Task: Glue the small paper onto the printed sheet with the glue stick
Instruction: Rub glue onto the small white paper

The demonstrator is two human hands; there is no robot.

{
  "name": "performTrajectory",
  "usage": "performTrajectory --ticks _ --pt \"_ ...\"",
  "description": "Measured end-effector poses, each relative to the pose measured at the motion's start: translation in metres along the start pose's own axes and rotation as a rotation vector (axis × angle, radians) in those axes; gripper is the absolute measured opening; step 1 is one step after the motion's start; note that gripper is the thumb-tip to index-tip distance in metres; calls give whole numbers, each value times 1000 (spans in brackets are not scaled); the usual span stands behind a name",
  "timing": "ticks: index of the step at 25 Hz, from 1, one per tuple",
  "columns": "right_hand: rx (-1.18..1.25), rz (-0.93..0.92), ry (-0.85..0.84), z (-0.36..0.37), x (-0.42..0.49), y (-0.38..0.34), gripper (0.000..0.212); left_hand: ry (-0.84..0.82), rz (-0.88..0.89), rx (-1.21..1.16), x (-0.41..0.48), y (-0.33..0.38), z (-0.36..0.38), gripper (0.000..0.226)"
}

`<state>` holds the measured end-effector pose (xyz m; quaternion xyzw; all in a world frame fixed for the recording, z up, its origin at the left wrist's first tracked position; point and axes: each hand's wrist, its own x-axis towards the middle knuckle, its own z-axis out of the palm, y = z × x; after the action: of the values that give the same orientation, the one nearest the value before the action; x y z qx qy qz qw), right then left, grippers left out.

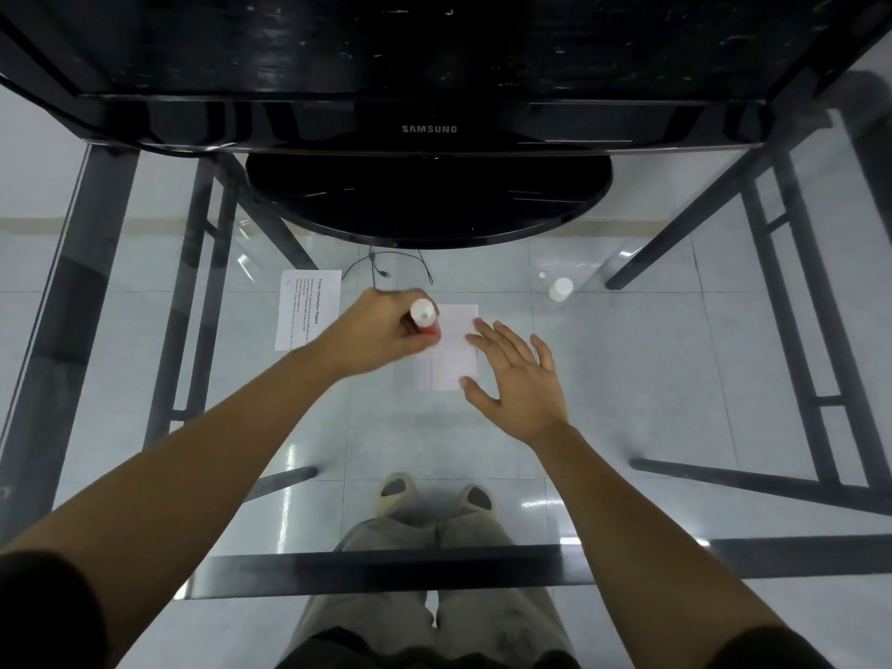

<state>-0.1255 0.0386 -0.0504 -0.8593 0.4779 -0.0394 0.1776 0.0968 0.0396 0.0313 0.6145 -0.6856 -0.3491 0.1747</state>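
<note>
On the glass table lies the small white paper (449, 350), face down with faint print showing through. My left hand (381, 333) grips the glue stick (424, 317) upright, its lower end down on the paper's left edge. My right hand (519, 379) is spread flat, its fingertips touching the paper's right edge. The printed sheet (301, 311), headed with rotated text, lies to the left, partly hidden by my left hand. The glue stick's white cap (561, 288) stands alone to the right.
A black monitor (429, 130) on a round base (425, 200) fills the far side of the glass table (675, 379). Thin cables (381, 263) trail near the base. My legs and shoes show through the glass, and the table's front bar (386, 567) crosses below.
</note>
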Motion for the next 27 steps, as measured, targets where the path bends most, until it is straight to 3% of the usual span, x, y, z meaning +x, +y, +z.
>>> performTrajectory --ticks 3,8,10,17,22,27 --pt "11 -1 6 -1 -1 -1 58 141 -55 41 13 -4 -11 21" --pt "10 10 -9 -2 0 -1 59 -136 35 -21 -16 6 14 26" --pt "11 14 -11 -2 0 -2 59 -156 33 -9 -17 4 17 26" --pt "17 4 -16 -4 -1 -1 59 119 -80 27 21 -11 -14 22" --pt "13 15 -26 -4 0 -2 60 -153 28 -48 -12 0 16 24" --pt "10 8 -25 -5 0 -2 58 -138 28 -28 3 -5 8 22"
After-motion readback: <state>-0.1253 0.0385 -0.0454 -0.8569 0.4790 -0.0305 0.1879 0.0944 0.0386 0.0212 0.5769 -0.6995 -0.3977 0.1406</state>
